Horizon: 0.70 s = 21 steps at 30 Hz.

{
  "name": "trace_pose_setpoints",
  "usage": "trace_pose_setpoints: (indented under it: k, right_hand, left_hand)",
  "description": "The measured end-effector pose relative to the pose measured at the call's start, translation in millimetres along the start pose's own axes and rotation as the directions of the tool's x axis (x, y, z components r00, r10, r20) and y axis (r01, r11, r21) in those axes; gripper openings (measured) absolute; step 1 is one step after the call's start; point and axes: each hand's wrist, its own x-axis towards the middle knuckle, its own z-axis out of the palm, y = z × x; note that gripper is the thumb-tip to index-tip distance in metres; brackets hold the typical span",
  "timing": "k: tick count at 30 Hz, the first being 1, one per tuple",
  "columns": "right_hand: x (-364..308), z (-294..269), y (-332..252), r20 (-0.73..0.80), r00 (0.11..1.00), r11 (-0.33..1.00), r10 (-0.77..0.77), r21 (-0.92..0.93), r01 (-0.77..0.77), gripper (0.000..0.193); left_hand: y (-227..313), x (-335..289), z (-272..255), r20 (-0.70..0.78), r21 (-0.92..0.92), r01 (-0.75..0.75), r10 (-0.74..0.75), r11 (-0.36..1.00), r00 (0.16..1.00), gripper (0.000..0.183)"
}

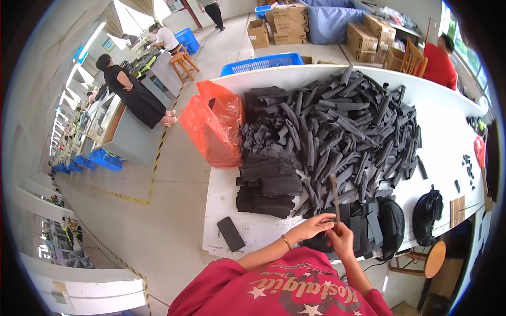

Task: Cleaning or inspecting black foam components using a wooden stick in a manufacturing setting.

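In front of my body, my right hand (343,238) is closed round the lower end of a thin brown stick (336,192), which points away over the table. Close beside it, my left hand (315,225) has its fingers bent together near the stick. Whatever those fingers hold is too small to make out. Just right of my hands lie flat dark strips (363,226) at the table's near edge. Beyond, a big loose heap of rolled black fabric pieces (348,121) spreads over the white table (263,231). Flatter stacks of black fabric (269,181) lie left of the heap.
A black phone (231,234) lies near the left corner, an orange plastic bag (216,124) at the left edge. Black pouch-like items (427,216) sit at right, near a wooden stool (434,259). A blue crate (262,63) stands behind the table. Other people are farther off.
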Motion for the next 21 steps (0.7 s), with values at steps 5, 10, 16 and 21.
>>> trace_pose_setpoints:
  k: [5,10,16,21]
  right_hand:
    - [37,19,-1,0.027,0.847,0.83,-0.53,-0.186,0.526,0.017]
    - [57,44,-4,0.11,0.959,0.951,-0.26,-0.143,0.274,0.012]
    - [93,43,-63,-0.306,0.926,0.947,-0.221,0.16,0.278,0.018]
    - [129,1,-108,-0.251,0.95,0.928,-0.186,0.271,0.254,0.017]
  left_hand:
    - [22,-19,-24,-0.253,0.201,0.073,-0.02,0.977,0.967,0.034]
    - [42,-27,-24,-0.231,0.338,0.13,-0.051,0.932,0.972,0.028]
    - [31,-46,2,-0.269,0.092,0.058,-0.032,0.994,0.963,0.035]
    - [-10,-71,2,-0.268,0.183,0.093,-0.041,0.979,0.963,0.031]
